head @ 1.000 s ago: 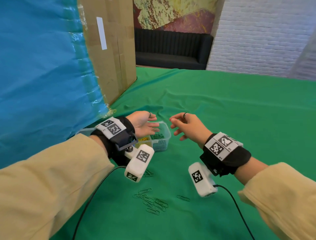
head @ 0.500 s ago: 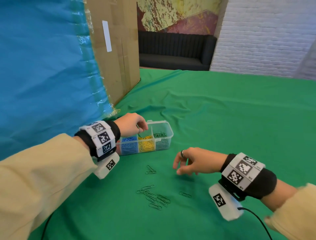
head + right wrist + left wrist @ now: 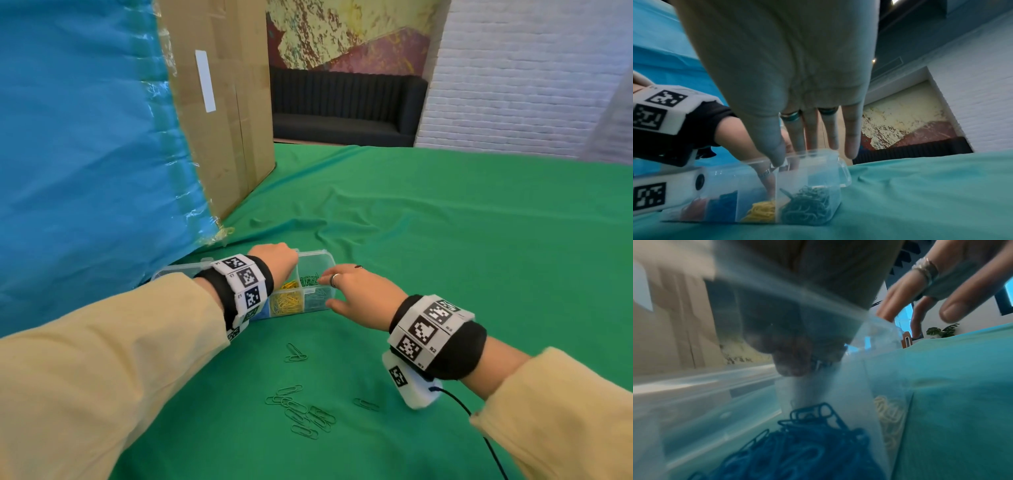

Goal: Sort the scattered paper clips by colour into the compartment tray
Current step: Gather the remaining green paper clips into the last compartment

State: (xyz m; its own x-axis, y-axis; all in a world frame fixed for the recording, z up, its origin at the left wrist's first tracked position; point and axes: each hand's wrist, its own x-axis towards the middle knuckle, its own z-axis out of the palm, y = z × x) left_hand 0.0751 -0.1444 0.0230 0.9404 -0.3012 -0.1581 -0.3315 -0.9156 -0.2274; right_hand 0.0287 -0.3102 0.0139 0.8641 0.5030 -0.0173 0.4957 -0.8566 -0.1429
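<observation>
The right hand hovered over the green end of the tray, fingers spread, thumb at the near rim, holding nothing I could see. The left hand curled over the far rim at ten o'clock; whether it pinched a clip, I couldn't tell. Best to steady the tray, then drop greens only. Loose green clips lay at six o'clock; a cardboard box stood at eleven, clear of the work.

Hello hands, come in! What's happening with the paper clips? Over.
Left hand curled at the tray's far rim, grip unclear. Right hand open, fingers over the green compartment. Loose green clips remain on the cloth, unsorted. Nothing in the way.
</observation>
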